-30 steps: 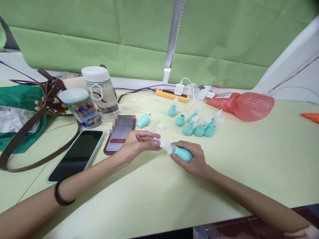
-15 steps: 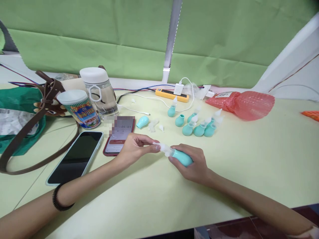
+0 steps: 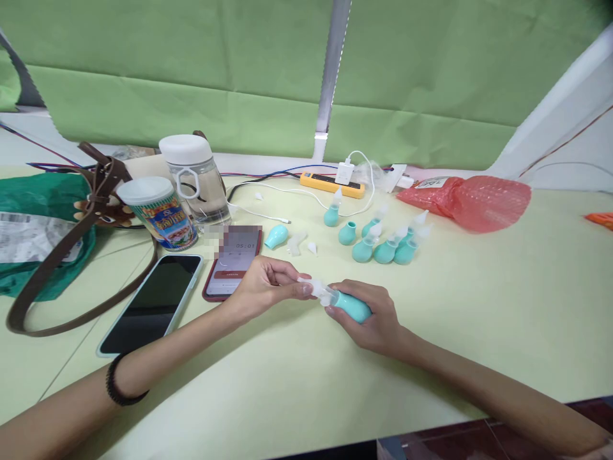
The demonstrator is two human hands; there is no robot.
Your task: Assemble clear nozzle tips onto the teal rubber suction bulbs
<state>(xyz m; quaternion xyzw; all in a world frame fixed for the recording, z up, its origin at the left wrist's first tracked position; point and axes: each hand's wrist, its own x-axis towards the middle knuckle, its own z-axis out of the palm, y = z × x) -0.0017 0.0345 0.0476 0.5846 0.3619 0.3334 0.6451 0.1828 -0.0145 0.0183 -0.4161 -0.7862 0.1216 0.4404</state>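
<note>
Held in front of me is a teal squeeze bulb (image 3: 353,307) with a translucent nozzle (image 3: 327,294) in its mouth, like a nasal aspirator. My right hand (image 3: 376,317) wraps round the bulb. Thumb and fingers of my left hand (image 3: 268,285) are closed on the nozzle's white tip end. Beyond lie a loose teal bulb (image 3: 276,237), a clear connector piece (image 3: 297,243) and a small white tip (image 3: 313,248). Several bulbs with nozzles (image 3: 363,250) stand grouped to the right, beside one bare bulb (image 3: 347,233).
On the left are a phone (image 3: 152,303), a second phone (image 3: 234,259) partly behind my left hand, a noodle cup (image 3: 163,214), a water bottle (image 3: 205,191), a brown strap (image 3: 79,236) and a green bag (image 3: 43,249). Behind sit an orange power strip (image 3: 330,185) and red bubble wrap (image 3: 493,201).
The whole view has shifted slightly. Both hands keep their hold on the bulb and nozzle, with almost no visible movement.
</note>
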